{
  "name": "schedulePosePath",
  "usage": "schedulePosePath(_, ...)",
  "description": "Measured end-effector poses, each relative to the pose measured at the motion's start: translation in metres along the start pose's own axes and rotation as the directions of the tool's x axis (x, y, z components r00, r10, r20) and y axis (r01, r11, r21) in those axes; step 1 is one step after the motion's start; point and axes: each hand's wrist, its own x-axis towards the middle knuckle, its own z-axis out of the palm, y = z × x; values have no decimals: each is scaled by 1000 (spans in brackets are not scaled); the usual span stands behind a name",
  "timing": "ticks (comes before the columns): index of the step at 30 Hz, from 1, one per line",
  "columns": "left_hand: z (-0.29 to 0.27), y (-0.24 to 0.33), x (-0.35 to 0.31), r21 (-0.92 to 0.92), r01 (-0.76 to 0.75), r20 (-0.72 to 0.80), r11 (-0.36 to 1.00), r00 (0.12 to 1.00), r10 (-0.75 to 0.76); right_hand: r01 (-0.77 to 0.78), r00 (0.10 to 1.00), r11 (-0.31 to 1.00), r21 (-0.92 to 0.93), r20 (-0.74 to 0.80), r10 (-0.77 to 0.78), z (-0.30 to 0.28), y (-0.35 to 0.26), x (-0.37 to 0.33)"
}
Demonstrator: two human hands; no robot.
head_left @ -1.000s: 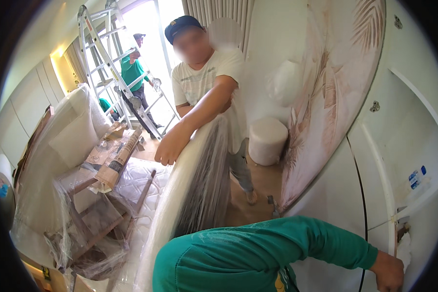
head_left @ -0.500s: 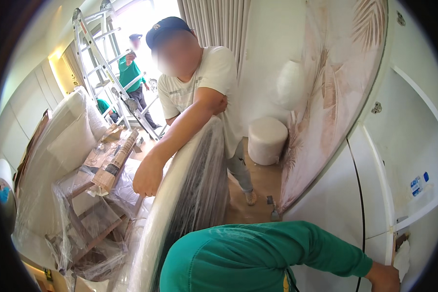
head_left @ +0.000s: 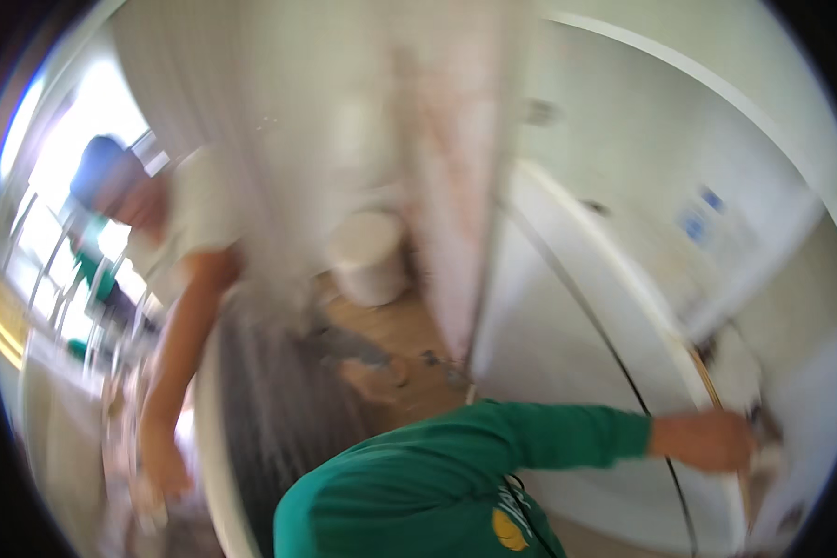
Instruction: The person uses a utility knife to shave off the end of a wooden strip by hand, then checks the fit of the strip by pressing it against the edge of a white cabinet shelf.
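My left arm, in a green sleeve (head_left: 567, 435), reaches across to the right. My left hand (head_left: 709, 441) is closed at the edge of a white cabinet panel (head_left: 577, 358). Its fingertips are blurred and partly hidden. A small whitish patch (head_left: 768, 456) shows just beyond the knuckles, and I cannot make out what the fingers hold. A thin dark cord (head_left: 623, 367) runs down the panel past my wrist. My right hand is out of view.
A person (head_left: 184, 246) in a light shirt and dark cap leans at the left over a plastic-wrapped upright piece (head_left: 279, 409). A round white stool (head_left: 370, 256) stands on the brown floor (head_left: 418, 349). A white curved shelf edge (head_left: 716, 88) arches overhead at the right.
The view has swung to the right and is blurred, so the person and stool appear farther left. My left hand appears higher in the picture, still at the panel edge.
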Motion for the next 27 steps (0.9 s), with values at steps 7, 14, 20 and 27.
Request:
schedulePosePath(7, -76, 42, -25, 355, 135, 249, 925, 940, -233, 26, 976, 943, 331, 197, -96, -81, 43, -14)
schedulePosePath(14, -37, 54, -14, 359, 16, 283, 933, 951, -125, -23, 998, 959, 282, 68, 4, -126, 41, -53)
schedulePosePath(20, -17, 61, 9, 270, -82, 359, 959, 933, -21, -125, 991, 949, 289, 86, 105, -102, 42, -99)
schedulePosePath(27, 15, 71, 12, -90, -99, 398, 991, 909, 127, -248, 968, 884, 396, 71, 240, -58, 33, -134)
